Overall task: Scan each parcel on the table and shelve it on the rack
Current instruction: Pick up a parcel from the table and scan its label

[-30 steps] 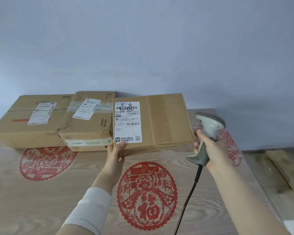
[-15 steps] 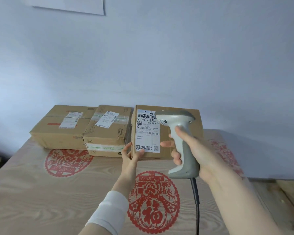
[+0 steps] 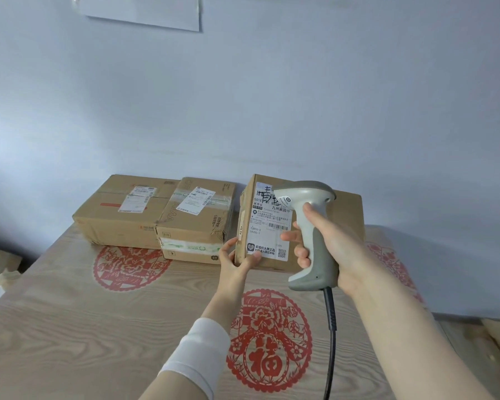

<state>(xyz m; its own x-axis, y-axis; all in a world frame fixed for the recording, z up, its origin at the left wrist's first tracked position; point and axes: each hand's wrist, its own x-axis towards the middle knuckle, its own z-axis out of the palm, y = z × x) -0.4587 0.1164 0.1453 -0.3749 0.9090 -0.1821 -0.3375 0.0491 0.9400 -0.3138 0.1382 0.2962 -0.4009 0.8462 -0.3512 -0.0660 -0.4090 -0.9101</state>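
The big table (image 3: 70,327) has a wood look with red paper-cut pictures on it. At its far edge, by the wall, sit three brown boxes in a row. The left box (image 3: 122,217) and the middle box (image 3: 197,223) lie flat and touch each other.

The right box (image 3: 347,215) is the one being worked on. A second ago it lay tipped back. Now it stands up more, with its white label (image 3: 267,229) facing the person. Its bottom edge rests on the table, just beside the middle box.

The scanner (image 3: 309,232) was held off to the right a second ago. Now it is up in front of the label, with its head close to the top of the label and its cord hanging down.

The right hand (image 3: 329,243) is wrapped tight around the scanner's handle. The left hand (image 3: 237,258) pinches the box's lower left corner, thumb on the label, fingers on the side.

So this box looks ready to be scanned, I think. No rack shows here, and no box is put away yet.
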